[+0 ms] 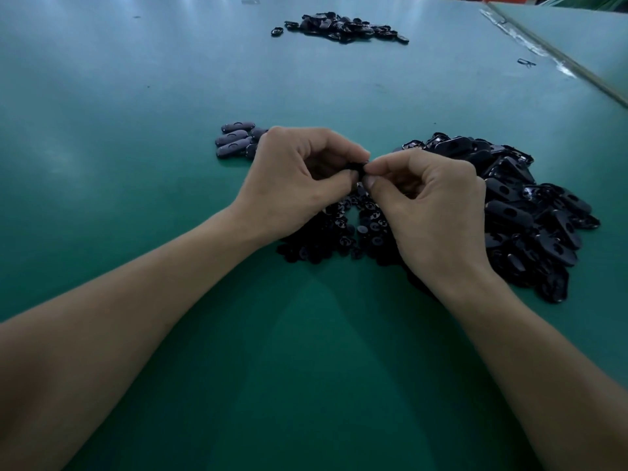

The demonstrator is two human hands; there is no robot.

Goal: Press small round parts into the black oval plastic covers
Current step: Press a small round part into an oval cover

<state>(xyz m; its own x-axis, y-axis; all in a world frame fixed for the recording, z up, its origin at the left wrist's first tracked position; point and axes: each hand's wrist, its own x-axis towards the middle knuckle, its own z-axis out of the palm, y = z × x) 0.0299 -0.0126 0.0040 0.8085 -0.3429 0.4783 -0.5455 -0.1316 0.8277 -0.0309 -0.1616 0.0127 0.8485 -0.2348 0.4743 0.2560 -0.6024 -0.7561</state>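
Black oval cover [356, 167], mostly hidden, is pinched between fingers of the left hand [299, 178] and right hand [426, 205] just above the heap of round parts [339, 229]. Steady it, centre the round part over its hole, and press squarely, not at a tilt.

Green bench [136, 198]: oval covers [530, 212] heaped towards right edge; round parts [370, 232] centre; cover row [234, 141] beyond; far heap [339, 27] by far edge.

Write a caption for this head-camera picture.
Left hand and right hand pinch a small black part above a pile of round parts, oval covers heaped beside them on the green table.
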